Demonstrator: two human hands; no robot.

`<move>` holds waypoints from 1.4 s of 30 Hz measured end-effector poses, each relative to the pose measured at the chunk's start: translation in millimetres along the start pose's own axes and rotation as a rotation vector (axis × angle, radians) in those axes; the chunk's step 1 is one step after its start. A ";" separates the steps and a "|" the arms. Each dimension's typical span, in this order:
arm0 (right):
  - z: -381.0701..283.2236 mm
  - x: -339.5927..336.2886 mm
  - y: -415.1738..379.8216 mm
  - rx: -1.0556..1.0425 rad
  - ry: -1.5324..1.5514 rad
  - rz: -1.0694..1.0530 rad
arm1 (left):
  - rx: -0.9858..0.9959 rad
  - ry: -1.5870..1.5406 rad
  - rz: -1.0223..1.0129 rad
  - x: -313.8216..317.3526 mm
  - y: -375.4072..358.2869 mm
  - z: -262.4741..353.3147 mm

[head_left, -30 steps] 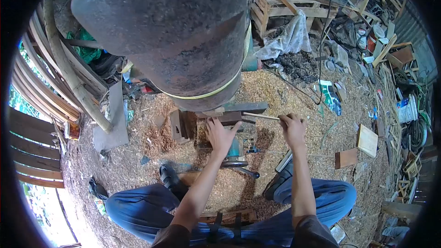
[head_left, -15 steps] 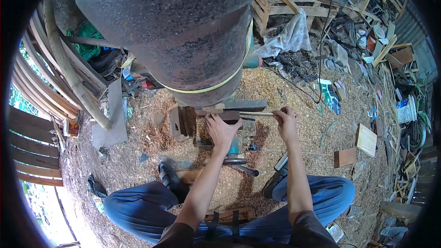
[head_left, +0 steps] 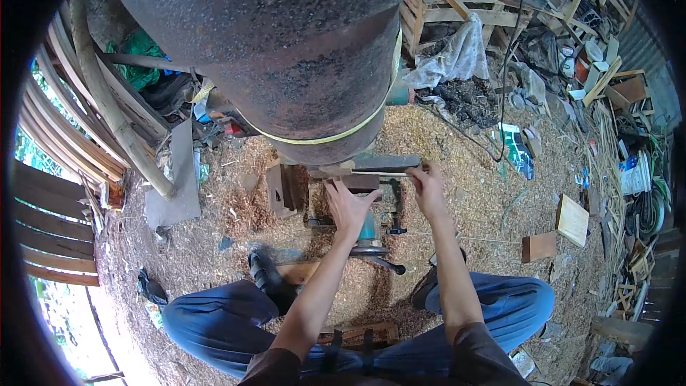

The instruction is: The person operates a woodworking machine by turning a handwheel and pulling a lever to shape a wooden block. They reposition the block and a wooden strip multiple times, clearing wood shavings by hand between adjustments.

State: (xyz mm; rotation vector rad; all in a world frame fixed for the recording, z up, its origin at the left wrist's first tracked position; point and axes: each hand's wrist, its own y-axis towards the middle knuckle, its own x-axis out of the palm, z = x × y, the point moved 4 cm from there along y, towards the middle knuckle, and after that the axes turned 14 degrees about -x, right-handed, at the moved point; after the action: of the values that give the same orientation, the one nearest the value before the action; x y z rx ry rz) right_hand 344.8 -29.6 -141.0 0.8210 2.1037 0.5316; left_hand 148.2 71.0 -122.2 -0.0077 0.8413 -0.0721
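Note:
My right hand (head_left: 430, 196) pinches the end of a thin, light wooden stick (head_left: 382, 173). The stick runs left beneath a large dark, rough machine housing (head_left: 307, 64) with a yellow band around it. Spread out, my left hand (head_left: 348, 207) rests its fingertips by a dark wooden block (head_left: 361, 184), thumb reaching toward the block's right part. A dark flat bar (head_left: 386, 162) lies just behind the stick. The stick's left end meets a pale wooden piece (head_left: 337, 169) close under the housing. Below my left hand stands a green machine column with a handwheel (head_left: 369, 250).
Wood shavings cover the ground. A hollow wooden box-like piece (head_left: 282, 189) stands left of the block. Two wood blocks (head_left: 538, 246) (head_left: 572, 219) lie at right. A black cable (head_left: 504, 114) hangs at upper right. Bent wooden strips (head_left: 78, 121) lean at left.
My right hand has moved left toward the machine with the stick, so less of the stick shows to the right. My left hand stays by the block. The whole view has shifted slightly.

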 end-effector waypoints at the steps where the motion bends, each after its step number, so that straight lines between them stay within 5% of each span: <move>1: -0.7 6.9 1.3 -0.001 0.047 -0.052 | -0.019 -0.025 -0.016 -1.2 -1.0 -2.6; 9: -13.2 33.7 -23.5 0.135 -0.074 0.220 | -0.028 -0.354 -0.152 3.0 16.8 -40.8; 11: -13.7 34.0 -32.1 0.311 -0.096 0.282 | -0.037 -0.382 -0.161 4.8 20.7 -51.8; 15: 3.7 46.9 -44.8 0.261 -0.250 0.199 | -0.022 -0.385 -0.171 2.1 26.8 -54.7; 26: 17.9 56.5 -40.5 0.649 -0.009 0.193 | -0.054 -0.565 -0.213 12.6 29.7 -62.8; 35: -4.5 25.3 -32.4 0.481 -0.148 0.253 | -0.050 -0.654 -0.224 9.3 24.7 -63.9; 38: -4.7 19.8 -21.1 0.246 -0.257 0.162 | 0.014 -0.307 -0.025 -18.0 20.6 -48.1; 42: 17.5 29.3 -14.3 0.264 -0.105 0.085 | 0.076 -0.592 0.022 -14.0 51.7 -70.6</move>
State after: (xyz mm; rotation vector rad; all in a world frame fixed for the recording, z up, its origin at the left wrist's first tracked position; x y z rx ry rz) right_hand 339.7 -17.4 -175.5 1.0676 2.0753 0.2504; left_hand 89.5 125.0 -160.7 0.0494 0.2466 -0.0758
